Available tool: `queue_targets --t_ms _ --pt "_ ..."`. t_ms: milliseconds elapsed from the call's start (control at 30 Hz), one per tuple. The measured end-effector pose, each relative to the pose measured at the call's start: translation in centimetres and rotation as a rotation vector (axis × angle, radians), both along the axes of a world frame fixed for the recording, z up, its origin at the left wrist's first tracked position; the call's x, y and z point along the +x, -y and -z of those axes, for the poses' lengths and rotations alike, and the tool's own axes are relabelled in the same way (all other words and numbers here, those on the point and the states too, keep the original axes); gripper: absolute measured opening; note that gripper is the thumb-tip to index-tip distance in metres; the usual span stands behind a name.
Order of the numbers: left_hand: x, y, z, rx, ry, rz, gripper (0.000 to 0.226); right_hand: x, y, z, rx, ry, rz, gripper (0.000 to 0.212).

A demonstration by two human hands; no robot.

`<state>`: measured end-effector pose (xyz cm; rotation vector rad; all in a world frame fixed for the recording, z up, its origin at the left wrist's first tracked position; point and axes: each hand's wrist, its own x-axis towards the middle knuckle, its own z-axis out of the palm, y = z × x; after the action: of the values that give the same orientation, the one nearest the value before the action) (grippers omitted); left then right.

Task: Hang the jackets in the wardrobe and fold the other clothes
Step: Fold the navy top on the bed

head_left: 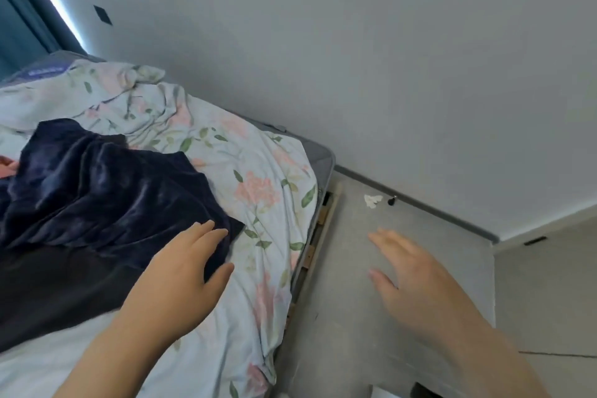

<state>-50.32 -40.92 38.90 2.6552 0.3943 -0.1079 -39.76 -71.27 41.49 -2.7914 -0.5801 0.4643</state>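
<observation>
Both hands are empty, fingers straight: left hand (181, 265) at a corner of the navy garment (106, 191), perhaps touching; right hand (416, 281) well apart from it.

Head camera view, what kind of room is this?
Probably a bedroom: a bed with a rumpled floral duvet stands against the wall, dark clothes lie on it, and a curtain hangs at its far end.

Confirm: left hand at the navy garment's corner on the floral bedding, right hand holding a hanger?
No. The head view shows the right hand open and empty above the floor; the left hand is at the navy garment as said.
</observation>
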Motion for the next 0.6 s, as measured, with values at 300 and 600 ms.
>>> queue_targets --t_ms 300,600 --pt "-7.7 -5.6 -2.6 0.011 -0.075 -0.331 0.058 1.5 -9.7 -1.9 0.105 -0.07 -0.324 0.057" --pt "-9.8 -4.8 -0.3 -0.083 -0.153 -0.673 0.058 7.3 -16.8 2.4 0.062 -0.277 -0.66 0.059"
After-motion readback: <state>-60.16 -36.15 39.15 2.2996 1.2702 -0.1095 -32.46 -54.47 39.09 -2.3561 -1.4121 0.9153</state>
